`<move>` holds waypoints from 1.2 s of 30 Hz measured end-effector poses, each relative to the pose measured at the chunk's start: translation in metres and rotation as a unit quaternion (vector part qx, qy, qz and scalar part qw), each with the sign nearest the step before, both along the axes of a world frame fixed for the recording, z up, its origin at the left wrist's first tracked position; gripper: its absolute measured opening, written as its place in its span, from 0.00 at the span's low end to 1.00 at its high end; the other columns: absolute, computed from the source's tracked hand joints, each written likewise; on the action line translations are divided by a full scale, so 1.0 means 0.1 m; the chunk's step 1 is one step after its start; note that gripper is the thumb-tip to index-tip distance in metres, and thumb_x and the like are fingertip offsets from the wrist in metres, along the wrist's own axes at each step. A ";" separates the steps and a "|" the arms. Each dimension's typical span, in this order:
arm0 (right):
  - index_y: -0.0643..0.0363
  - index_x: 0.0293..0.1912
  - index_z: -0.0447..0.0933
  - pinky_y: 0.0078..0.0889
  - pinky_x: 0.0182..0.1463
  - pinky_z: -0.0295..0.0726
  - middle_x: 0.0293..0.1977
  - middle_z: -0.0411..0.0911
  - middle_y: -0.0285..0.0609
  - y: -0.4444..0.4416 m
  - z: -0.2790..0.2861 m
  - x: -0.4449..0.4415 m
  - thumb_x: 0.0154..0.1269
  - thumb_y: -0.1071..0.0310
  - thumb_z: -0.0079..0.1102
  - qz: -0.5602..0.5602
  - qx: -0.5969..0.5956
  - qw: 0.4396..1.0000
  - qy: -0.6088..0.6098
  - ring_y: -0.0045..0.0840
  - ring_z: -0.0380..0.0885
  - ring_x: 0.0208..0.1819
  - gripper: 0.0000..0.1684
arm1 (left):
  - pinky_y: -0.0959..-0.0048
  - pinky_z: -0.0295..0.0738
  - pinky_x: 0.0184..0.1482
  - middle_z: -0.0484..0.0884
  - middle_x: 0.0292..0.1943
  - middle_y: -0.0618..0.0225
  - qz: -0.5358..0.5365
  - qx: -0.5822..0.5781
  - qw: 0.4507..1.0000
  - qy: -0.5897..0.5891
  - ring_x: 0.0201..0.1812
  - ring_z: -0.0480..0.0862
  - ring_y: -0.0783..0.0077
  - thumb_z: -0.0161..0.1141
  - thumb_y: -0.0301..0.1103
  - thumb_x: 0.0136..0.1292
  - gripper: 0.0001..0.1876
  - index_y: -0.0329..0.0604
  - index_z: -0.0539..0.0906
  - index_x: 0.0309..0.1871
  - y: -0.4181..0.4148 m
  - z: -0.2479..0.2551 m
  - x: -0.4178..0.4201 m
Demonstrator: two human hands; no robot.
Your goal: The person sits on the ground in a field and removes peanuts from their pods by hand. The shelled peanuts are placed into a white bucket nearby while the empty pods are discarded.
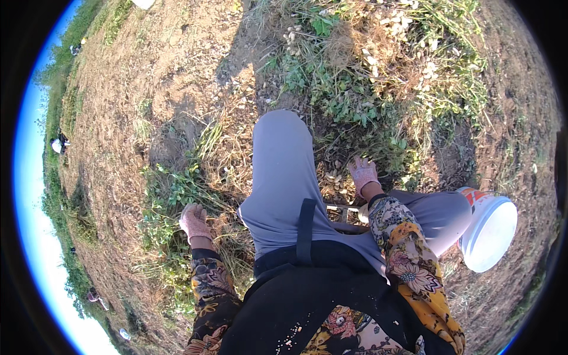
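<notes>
My right hand point(364, 175), in a pink knitted glove, reaches down between my legs with its fingers spread. Under and beside it are peanut pods point(333, 179) among dry stems, at the near edge of a heap of pulled peanut plants point(355, 95). My left hand point(195, 221), gloved alike, is low on my left, over green peanut plants point(177, 188) lying on the soil. Its fingers point away from me and partly hide in glare and foliage, so their grip is unclear. Clusters of pale pods point(395, 26) show on the heap's far side.
A white plastic bucket point(488, 233) with orange marking stands against my right knee. Part of a low seat frame point(344, 215) shows between my thighs. Bare soil point(146, 80) with dry litter stretches to the left, where distant people point(59, 144) are seen near a green field edge.
</notes>
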State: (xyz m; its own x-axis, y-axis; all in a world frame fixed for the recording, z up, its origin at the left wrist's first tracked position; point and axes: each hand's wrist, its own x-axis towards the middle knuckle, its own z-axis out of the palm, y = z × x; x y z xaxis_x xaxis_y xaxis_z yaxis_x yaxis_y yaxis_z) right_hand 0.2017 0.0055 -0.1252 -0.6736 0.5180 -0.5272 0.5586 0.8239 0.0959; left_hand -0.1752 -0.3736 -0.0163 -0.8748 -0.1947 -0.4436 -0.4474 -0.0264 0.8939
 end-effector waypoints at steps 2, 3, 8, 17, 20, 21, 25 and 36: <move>0.51 0.62 0.72 0.44 0.53 0.76 0.65 0.69 0.47 0.10 -0.03 0.16 0.58 0.63 0.62 -0.048 -0.010 0.999 -0.022 0.38 0.76 0.58 0.31 | 0.72 0.83 0.35 0.84 0.38 0.63 -0.040 0.031 0.999 0.007 0.33 0.84 0.69 0.57 0.23 0.59 0.14 0.36 0.81 0.49 0.34 0.21 0.06; 0.51 0.58 0.76 0.44 0.51 0.78 0.60 0.74 0.46 0.14 -0.01 0.19 0.59 0.64 0.62 -0.067 -0.036 0.996 -0.039 0.37 0.79 0.55 0.26 | 0.73 0.83 0.35 0.84 0.38 0.63 -0.039 0.060 0.997 0.006 0.33 0.84 0.69 0.57 0.23 0.58 0.14 0.36 0.81 0.48 0.53 0.31 0.12; 0.51 0.46 0.86 0.43 0.45 0.84 0.46 0.85 0.45 0.28 0.39 0.12 0.61 0.65 0.56 -0.143 -0.086 0.984 -0.061 0.35 0.84 0.49 0.15 | 0.78 0.82 0.32 0.83 0.34 0.63 -0.142 0.118 0.980 0.068 0.29 0.82 0.74 0.54 0.20 0.61 0.08 0.35 0.81 0.43 1.54 0.76 0.40; 0.61 0.40 0.82 0.21 0.25 0.72 0.23 0.79 0.32 0.55 1.88 0.59 0.68 0.59 0.56 -0.503 -0.397 0.648 0.412 0.16 0.76 0.21 0.14 | 0.78 0.81 0.42 0.84 0.41 0.66 -0.496 0.158 0.842 0.142 0.37 0.84 0.77 0.58 0.27 0.69 0.07 0.35 0.82 0.45 2.42 1.38 1.53; 0.64 0.41 0.80 0.17 0.22 0.69 0.22 0.77 0.29 0.35 2.28 0.62 0.69 0.66 0.56 -0.390 -0.270 0.670 0.571 0.11 0.71 0.17 0.11 | 0.82 0.76 0.44 0.84 0.40 0.70 -0.645 0.092 0.758 0.030 0.41 0.81 0.83 0.60 0.27 0.68 0.12 0.34 0.82 0.52 2.50 1.26 1.90; 0.66 0.43 0.80 0.17 0.21 0.68 0.20 0.76 0.30 0.27 2.41 0.61 0.70 0.66 0.56 -0.328 -0.227 0.679 0.617 0.12 0.70 0.17 0.12 | 0.81 0.77 0.43 0.84 0.40 0.70 -0.706 0.022 0.707 0.032 0.41 0.80 0.83 0.62 0.29 0.66 0.14 0.34 0.81 0.53 2.54 1.18 1.99; 0.66 0.43 0.83 0.19 0.22 0.66 0.14 0.71 0.32 -0.09 2.80 0.60 0.70 0.67 0.54 -0.410 -0.305 0.568 0.645 0.13 0.68 0.16 0.13 | 0.68 0.77 0.56 0.77 0.60 0.54 -0.772 -0.073 0.607 0.173 0.53 0.82 0.63 0.66 0.43 0.62 0.29 0.36 0.75 0.62 2.64 0.78 2.29; 0.63 0.51 0.76 0.31 0.34 0.82 0.36 0.81 0.45 -0.69 2.95 0.57 0.65 0.74 0.61 -0.283 -0.416 0.527 0.685 0.29 0.83 0.32 0.15 | 0.66 0.75 0.58 0.79 0.55 0.59 -0.743 0.073 0.623 0.233 0.56 0.80 0.64 0.73 0.41 0.57 0.36 0.39 0.69 0.65 2.83 0.56 2.47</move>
